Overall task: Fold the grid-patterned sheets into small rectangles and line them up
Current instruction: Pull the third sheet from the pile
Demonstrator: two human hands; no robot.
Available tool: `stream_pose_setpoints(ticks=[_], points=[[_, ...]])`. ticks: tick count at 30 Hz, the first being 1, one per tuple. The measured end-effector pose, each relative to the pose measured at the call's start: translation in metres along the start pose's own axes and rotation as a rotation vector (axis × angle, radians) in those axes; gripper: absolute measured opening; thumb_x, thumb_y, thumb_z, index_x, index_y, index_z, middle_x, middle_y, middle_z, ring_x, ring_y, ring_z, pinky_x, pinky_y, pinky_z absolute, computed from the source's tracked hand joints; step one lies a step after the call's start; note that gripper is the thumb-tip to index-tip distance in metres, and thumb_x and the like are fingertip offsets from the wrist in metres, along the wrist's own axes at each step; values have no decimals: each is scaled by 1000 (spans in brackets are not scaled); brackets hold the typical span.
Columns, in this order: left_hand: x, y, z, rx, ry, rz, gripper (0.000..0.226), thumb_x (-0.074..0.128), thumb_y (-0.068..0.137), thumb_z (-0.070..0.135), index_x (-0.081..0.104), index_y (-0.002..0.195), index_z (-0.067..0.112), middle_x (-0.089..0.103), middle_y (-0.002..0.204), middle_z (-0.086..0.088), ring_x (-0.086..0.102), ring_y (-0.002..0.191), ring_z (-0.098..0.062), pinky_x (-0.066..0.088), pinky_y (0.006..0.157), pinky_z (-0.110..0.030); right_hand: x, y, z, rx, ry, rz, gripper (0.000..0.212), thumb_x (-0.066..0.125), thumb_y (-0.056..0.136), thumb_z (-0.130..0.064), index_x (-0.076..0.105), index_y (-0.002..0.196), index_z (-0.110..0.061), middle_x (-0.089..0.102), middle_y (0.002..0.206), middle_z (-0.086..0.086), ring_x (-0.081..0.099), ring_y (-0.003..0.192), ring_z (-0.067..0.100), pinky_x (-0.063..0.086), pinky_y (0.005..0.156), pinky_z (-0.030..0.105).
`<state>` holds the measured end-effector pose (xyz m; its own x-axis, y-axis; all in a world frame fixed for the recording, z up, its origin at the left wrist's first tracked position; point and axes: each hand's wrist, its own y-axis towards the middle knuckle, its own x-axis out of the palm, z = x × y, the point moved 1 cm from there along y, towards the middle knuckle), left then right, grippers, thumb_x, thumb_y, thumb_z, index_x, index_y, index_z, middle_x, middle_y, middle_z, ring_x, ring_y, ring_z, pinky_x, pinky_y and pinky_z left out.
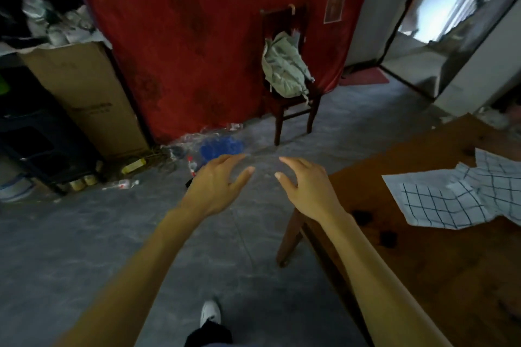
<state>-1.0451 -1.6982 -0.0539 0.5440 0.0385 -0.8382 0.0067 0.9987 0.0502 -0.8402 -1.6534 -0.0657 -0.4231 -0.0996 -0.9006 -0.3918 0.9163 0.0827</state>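
White sheets with a dark grid pattern (448, 200) lie crumpled and overlapping on the brown wooden table (423, 262) at the right. My left hand (217, 186) and my right hand (307, 186) are stretched out in front of me over the grey floor, left of the table. Both hands are empty, fingers spread and slightly curled. The right hand hovers near the table's left corner, well apart from the sheets.
A wooden chair (290, 110) with a pale green backpack (284, 70) stands against a red curtain (211, 36). A tall cardboard box (84, 93), bottles and plastic litter (214, 144) are on the floor at left. A doorway (439, 22) opens at the back right.
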Motion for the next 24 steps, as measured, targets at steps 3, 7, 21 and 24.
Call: stream_pose_setpoints(ticks=[3, 7, 21, 24], points=[[-26, 63, -32, 76, 4, -65, 72, 29, 90, 69, 44, 140, 19, 46, 144, -6, 41, 132, -24, 34, 109, -40, 0, 53, -17, 69, 0, 37, 49, 44, 99, -46, 44, 143, -24, 51, 141, -1, 45, 130, 18, 28, 109, 32], [-42, 134, -42, 194, -34, -121, 67, 32, 92, 65, 47, 138, 18, 49, 141, -4, 43, 130, -21, 30, 106, -29, -7, 105, -19, 157, 8, 111, 47, 45, 100, -44, 46, 141, -22, 52, 140, 0, 46, 129, 18, 29, 108, 32], [25, 396, 2, 517, -28, -351, 48, 39, 98, 45, 51, 135, 17, 53, 136, 0, 48, 124, -14, 30, 97, -19, -19, 255, 129, 487, 121, 446, 45, 45, 97, -46, 59, 128, -16, 65, 121, 7, 63, 105, 27, 50, 90, 48], [38, 458, 33, 598, 35, -383, 52, 38, 96, 51, 51, 135, 19, 54, 133, 0, 51, 120, -16, 38, 99, -27, -37, 289, 172, 559, 136, 536, 44, 48, 96, -41, 62, 125, -12, 66, 117, 10, 65, 102, 29, 52, 87, 49]])
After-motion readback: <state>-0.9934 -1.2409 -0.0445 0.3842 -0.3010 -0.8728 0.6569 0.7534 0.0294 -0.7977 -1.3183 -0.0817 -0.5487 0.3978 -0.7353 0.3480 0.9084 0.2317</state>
